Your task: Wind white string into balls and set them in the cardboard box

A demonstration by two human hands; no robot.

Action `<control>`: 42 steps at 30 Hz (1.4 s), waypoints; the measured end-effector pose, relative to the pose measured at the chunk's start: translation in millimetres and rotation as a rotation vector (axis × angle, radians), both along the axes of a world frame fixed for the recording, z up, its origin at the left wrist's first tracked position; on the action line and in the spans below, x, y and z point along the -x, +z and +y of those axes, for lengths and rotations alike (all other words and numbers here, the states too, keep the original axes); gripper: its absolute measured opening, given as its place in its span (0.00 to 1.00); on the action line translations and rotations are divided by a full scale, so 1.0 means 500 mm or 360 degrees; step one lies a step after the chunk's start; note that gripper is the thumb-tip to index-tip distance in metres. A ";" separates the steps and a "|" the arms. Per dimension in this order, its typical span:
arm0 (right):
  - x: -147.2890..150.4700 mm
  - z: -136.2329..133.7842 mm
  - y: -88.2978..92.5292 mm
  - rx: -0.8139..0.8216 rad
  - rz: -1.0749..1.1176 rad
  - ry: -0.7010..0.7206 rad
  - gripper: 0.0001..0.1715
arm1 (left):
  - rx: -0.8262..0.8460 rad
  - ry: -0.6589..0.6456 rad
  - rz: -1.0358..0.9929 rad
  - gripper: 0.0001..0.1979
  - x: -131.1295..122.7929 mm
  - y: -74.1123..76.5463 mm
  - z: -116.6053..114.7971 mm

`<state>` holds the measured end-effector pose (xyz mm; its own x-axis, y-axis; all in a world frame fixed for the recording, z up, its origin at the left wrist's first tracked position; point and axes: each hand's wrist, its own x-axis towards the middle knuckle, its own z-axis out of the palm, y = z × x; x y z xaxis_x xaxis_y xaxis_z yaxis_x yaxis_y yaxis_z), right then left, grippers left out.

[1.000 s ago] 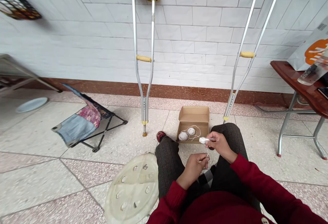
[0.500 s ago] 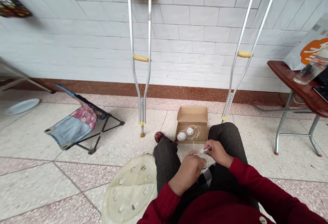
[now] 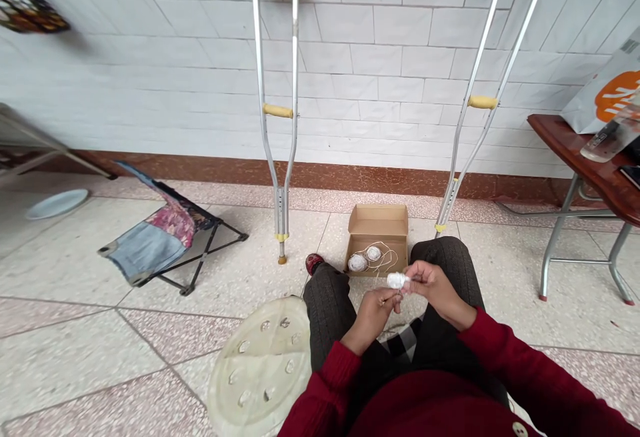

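Note:
In front of my lap, my right hand (image 3: 436, 290) is closed around one end of a small white bundle of wound string (image 3: 397, 281), which points left out of the fingers. My left hand (image 3: 374, 318) is just below and to the left, thumb and fingers pinched together on a thin string that is hard to make out. Beyond the hands, an open cardboard box (image 3: 379, 219) sits on the floor between my feet. Inside lie two white balls of string, a larger one (image 3: 357, 263) and a smaller one (image 3: 373, 253), with loose strands looped beside them.
Two crutches lean on the tiled wall, one crutch (image 3: 280, 177) ahead and another crutch (image 3: 456, 157) to the right. A folding chair (image 3: 155, 237) stands left, a round plastic stool (image 3: 263, 370) by my left leg. At right, a small table (image 3: 575, 150) carries a bag and a bottle.
The white bundle has turned and now shows more plainly at my right fingertips. My left hand has gone from a flatter pose over the lap to a pinch below the bundle.

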<state>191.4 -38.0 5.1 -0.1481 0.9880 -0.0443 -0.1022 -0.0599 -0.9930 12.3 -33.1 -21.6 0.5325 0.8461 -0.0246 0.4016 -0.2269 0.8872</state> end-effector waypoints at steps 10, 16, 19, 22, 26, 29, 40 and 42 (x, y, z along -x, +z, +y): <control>-0.010 -0.037 -0.088 0.0089 -0.0397 0.0509 0.11 | -0.0368 0.0038 0.0317 0.15 0.051 0.035 0.022; -0.011 0.009 -0.049 0.0011 -0.0138 -0.0089 0.15 | -0.0012 -0.0124 0.0216 0.19 0.005 0.007 -0.016; -0.018 0.017 -0.079 -0.0087 -0.0625 -0.0079 0.11 | -0.0171 -0.0148 0.0337 0.18 0.005 0.008 -0.025; -0.011 -0.021 -0.094 0.0055 -0.0487 0.0346 0.13 | -0.0318 -0.0046 0.0368 0.15 0.036 0.019 -0.009; -0.001 -0.039 -0.043 0.0256 0.0170 0.0397 0.19 | -0.0192 0.0007 0.0153 0.16 0.044 0.019 -0.004; -0.010 0.006 -0.012 0.0130 0.0156 -0.0013 0.16 | -0.0133 -0.0068 0.0049 0.17 0.010 0.013 -0.021; -0.031 -0.033 -0.022 0.0302 -0.0035 0.0542 0.14 | -0.0251 -0.0092 0.0211 0.16 0.030 0.038 -0.005; -0.031 -0.017 -0.010 0.0313 0.0154 0.0229 0.15 | -0.0094 -0.0083 0.0101 0.19 0.012 0.035 -0.017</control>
